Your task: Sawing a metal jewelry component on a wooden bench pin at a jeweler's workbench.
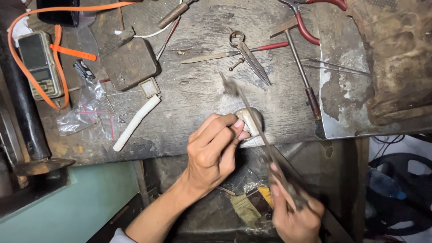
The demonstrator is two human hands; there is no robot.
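- Worn wooden bench (202, 96) lies under my hands.
- Small pale piece (246, 120) sits at the bench's front edge, pinched in my left hand (213, 148).
- My right hand (294, 213) is closed round a file (252, 117), blurred, laid across the piece.
- Dividers (247, 54) and a pocket scale (39, 65) lie farther back.

Motion is blurring the long file (256, 130) and the right hand (294, 213) gripping it. The left hand (216, 146) is hiding most of a small pale piece (249, 119). The top edge is cutting off red-handled pliers (310, 20).
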